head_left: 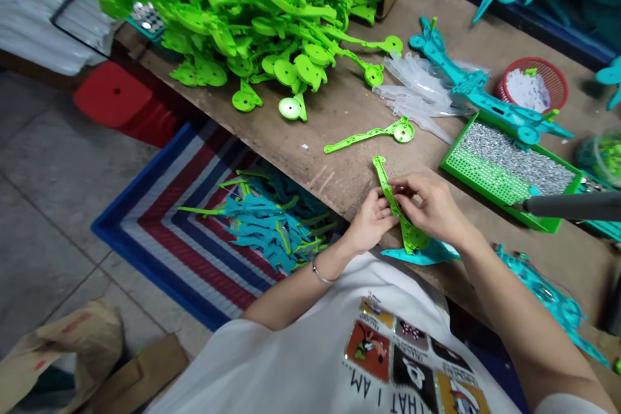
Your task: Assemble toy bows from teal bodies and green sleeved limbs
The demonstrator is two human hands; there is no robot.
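Note:
A long lime-green plastic part (388, 191) with a round end is held over the near edge of the brown workbench (334, 142). My left hand (371, 223) grips it from below, fingers curled round the strip. Closed on the same part from above, my right hand (431, 207) pinches near its middle. A teal plastic part (427, 253) lies under the round end, beneath my right wrist. Another lime-green part (373, 136) of the same shape lies flat on the bench just beyond my hands.
A big heap of lime-green parts (252, 6) fills the far left of the bench. A green tray of small silver pieces (509, 165), teal parts (480, 94), clear plastic bags (417, 94) and a red basket (533, 84) stand to the right. A striped bag with teal parts (272, 226) sits on the floor.

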